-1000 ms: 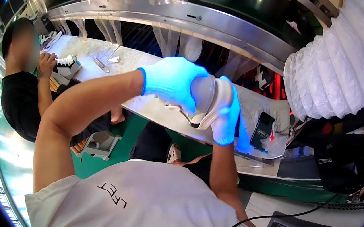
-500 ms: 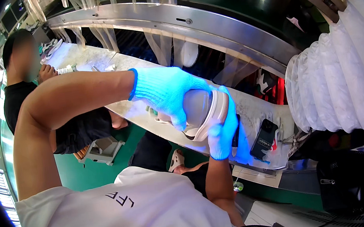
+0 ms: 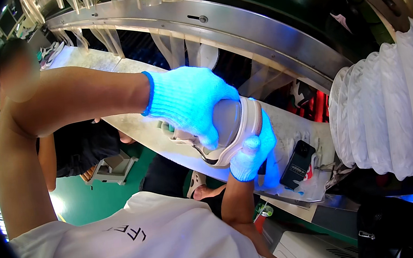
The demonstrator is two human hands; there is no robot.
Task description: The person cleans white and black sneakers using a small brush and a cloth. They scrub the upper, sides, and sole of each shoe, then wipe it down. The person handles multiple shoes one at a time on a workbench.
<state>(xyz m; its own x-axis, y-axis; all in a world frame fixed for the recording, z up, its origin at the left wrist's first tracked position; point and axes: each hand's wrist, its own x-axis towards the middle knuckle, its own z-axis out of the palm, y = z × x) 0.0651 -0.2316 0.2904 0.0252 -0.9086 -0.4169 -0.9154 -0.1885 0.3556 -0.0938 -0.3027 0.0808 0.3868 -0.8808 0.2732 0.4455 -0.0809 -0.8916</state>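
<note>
Pressing the sole onto a shoe, both gloved hands at it.

The steel conveyor rail [image 3: 256, 26] curves at twelve o'clock, the white ribbed duct [image 3: 393, 118] at three. My left hand [image 3: 188, 103] closes over the shoe [image 3: 234, 126] at centre; my right hand [image 3: 252, 149] cups its sole from five o'clock. I judge firm, even squeezing comes next. A phone [image 3: 297, 164] lies just beside.

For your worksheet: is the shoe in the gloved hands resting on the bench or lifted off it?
Lifted off. The shoe is gripped between the left hand and the right hand, sole edge turned sideways, above the workbench.
</note>
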